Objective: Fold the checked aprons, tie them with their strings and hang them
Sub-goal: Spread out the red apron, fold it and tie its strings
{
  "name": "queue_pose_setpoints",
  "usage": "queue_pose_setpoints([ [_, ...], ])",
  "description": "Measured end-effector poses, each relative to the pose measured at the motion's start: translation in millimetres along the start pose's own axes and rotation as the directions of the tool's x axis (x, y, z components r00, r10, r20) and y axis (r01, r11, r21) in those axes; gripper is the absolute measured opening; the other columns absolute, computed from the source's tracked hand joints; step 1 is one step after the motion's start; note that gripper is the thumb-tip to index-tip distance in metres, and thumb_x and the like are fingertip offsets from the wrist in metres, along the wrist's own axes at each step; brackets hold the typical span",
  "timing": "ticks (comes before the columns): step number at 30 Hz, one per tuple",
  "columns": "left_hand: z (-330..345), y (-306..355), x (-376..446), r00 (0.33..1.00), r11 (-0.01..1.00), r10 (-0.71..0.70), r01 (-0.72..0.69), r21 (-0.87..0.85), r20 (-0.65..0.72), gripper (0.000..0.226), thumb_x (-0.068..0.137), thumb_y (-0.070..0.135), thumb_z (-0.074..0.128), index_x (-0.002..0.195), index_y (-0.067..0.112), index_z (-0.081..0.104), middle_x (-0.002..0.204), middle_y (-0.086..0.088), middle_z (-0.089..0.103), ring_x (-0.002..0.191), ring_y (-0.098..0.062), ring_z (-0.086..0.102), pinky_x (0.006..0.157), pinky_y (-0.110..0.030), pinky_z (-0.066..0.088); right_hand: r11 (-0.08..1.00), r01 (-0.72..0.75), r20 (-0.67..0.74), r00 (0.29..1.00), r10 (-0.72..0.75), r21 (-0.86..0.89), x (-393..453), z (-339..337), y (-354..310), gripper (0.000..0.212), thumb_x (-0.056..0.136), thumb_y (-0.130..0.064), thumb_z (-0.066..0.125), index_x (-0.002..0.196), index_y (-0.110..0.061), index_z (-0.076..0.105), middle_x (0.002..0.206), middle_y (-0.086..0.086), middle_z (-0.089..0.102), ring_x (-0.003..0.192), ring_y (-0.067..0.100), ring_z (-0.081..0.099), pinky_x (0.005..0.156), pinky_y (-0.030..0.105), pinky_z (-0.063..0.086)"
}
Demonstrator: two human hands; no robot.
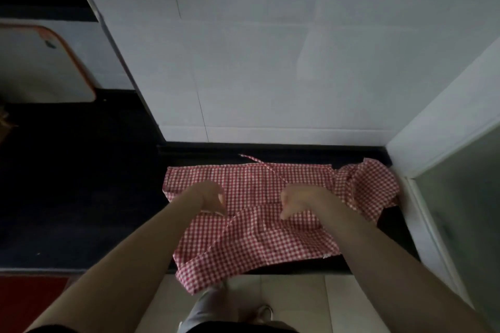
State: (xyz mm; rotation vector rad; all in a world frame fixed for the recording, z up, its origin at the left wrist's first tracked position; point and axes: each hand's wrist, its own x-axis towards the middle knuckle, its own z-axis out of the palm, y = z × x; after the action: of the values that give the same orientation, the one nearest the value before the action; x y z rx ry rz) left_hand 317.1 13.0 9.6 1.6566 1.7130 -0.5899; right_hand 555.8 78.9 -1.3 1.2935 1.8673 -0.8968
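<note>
Under both hands (251,199), checked apron (254,235) on dark counter (303,153).

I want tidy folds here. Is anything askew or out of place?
Yes. The red-and-white checked apron lies crooked on the dark counter: its near-left corner hangs over the front edge, and cloth is bunched at the right wall.

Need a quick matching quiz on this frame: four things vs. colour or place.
Things:
1. checked apron
2. left hand
3. right hand
4. board with orange rim

Matches:
A. far left, leaning against the wall
B. red and white, spread on the dark counter
C. over the apron's right half
D. over the apron's left half

Pairs: 1-B, 2-D, 3-C, 4-A
</note>
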Motion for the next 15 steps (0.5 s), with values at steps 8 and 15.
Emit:
queue_pose_setpoints([
  [8,98,-6,25,0.971,0.994,-0.024,-0.002,-0.106,-0.237,0.065,0.089,0.053,0.056,0.145,0.026,0.036,0.154,-0.010,0.021,0.141,-0.033,0.022,0.112,-0.046,0.033,0.997,0.072,-0.199,0.977,-0.070,0.005,19,67,-3,0.077,0.080,-0.035,0.078,0.142,-0.011,0.040,0.146,0.014,0.041,0.131,0.029,0.043,0.106,0.030,0.035],
  [15,112,-6,12,0.941,0.967,0.076,-0.151,-0.207,-0.331,0.069,0.076,0.049,0.072,0.137,0.030,0.044,0.151,-0.006,0.024,0.139,-0.028,0.025,0.112,-0.046,0.034,0.998,0.020,-0.303,0.953,-0.003,0.055,16,92,-7,0.046,0.089,-0.015,0.062,0.130,0.004,0.055,0.141,0.019,0.042,0.125,0.033,0.046,0.108,0.035,0.039],
])
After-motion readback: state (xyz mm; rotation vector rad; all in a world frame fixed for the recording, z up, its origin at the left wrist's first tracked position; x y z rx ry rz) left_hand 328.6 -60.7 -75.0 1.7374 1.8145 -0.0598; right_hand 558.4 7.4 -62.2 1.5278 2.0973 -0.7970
